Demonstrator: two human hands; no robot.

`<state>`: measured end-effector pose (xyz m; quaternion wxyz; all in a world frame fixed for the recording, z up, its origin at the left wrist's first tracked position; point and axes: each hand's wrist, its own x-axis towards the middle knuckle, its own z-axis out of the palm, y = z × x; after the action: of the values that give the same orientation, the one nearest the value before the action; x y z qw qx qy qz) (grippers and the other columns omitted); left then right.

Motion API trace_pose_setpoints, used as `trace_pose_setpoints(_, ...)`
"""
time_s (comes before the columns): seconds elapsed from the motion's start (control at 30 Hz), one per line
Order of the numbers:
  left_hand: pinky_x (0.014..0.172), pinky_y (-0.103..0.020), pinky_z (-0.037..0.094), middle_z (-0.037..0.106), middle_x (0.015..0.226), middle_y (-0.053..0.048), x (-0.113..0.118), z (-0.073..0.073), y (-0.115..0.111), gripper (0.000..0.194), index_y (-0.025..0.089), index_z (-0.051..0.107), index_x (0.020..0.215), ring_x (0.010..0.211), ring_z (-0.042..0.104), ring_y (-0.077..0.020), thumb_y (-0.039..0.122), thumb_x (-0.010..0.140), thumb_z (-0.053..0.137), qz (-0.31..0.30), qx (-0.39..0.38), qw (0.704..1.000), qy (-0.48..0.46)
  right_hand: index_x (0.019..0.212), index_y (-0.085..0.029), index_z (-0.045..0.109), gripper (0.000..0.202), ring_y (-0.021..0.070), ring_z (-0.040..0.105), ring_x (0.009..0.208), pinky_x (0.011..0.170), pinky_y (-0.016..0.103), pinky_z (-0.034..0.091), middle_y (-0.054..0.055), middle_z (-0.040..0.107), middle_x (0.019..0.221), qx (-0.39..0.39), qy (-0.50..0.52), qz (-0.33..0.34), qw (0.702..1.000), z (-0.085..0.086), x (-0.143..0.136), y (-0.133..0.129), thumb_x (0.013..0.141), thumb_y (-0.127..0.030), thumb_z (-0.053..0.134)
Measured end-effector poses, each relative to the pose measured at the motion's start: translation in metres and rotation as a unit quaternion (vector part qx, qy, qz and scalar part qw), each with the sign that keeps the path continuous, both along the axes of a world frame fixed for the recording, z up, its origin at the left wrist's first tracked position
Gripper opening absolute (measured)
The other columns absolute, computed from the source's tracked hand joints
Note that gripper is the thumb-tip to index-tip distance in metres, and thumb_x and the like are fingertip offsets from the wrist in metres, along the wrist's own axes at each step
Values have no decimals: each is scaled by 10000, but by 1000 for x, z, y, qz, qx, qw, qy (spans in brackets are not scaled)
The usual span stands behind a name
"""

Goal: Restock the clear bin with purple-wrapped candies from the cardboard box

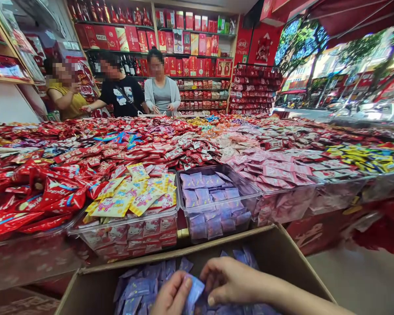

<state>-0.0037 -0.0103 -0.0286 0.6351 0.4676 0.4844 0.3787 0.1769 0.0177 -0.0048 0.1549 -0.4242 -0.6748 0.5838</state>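
Inside the cardboard box (282, 253), a purple packet (194, 292) is pinched by the left hand (172, 297) and the right hand (231, 280), both half closed.

Wide table (318, 232), red-fronted, spread edge to edge with wrapped sweets. Along near edge: clear bins of red packets (36, 197), yellow and pink packets (131, 197), purple packets (213, 197), pink packets (279, 173). Toward right edge, yellow and blue packets (364, 157).
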Motion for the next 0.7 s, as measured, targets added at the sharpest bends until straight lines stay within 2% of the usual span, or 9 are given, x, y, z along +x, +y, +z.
trace_pose_setpoints(0.1,483,-226,412,613,620,45,0,9,1,292,178,539,808,462,548,-100,459,730,523,44,-63,996,-53,870,-142,552,338,101,511,618,553,206,404,2,575,715,-70,92,-47,992,2,0,-2,567,-233,672)
trace_pose_setpoints(0.17,559,-229,434,658,732,13,2,17,-2,245,182,543,877,594,602,-126,397,777,481,63,-81,991,-88,839,-142,528,270,91,494,581,511,201,391,1,570,684,-101,127,-60,985,1,-5,-5,646,-309,616)
trace_pose_setpoints(0.27,651,-251,444,683,835,-27,6,25,-9,229,167,564,953,782,611,-175,302,784,488,47,-91,987,-127,746,-141,501,242,68,429,475,430,182,328,-36,511,557,-99,120,-88,984,1,-12,-9,675,-355,587)
trace_pose_setpoints(0.4,765,-268,436,694,891,-37,9,24,-14,300,174,607,955,869,598,-195,190,660,659,15,-73,988,-138,655,-133,484,281,59,406,430,425,184,304,-55,472,475,-83,140,-113,980,4,-14,-8,622,-366,639)
trace_pose_setpoints(0.53,761,-247,446,713,844,-33,7,18,-12,270,178,647,876,791,620,-166,179,614,708,25,-36,989,-144,680,-140,466,336,64,412,451,439,190,327,-55,475,517,-90,180,-140,969,4,-15,-9,583,-390,668)
trace_pose_setpoints(0.63,732,-244,459,724,776,-30,6,16,-11,262,178,664,834,731,633,-157,229,586,731,30,-24,987,-155,683,-146,457,343,65,395,482,448,187,319,-56,466,552,-107,182,-149,966,1,-17,-12,536,-334,704)
trace_pose_setpoints(0.7,669,-223,472,727,747,-30,5,17,-11,293,181,679,823,693,634,-150,284,557,746,17,-40,988,-146,633,-147,451,321,63,374,492,457,184,295,-60,448,533,-90,166,-160,969,0,-19,-14,517,-291,713)
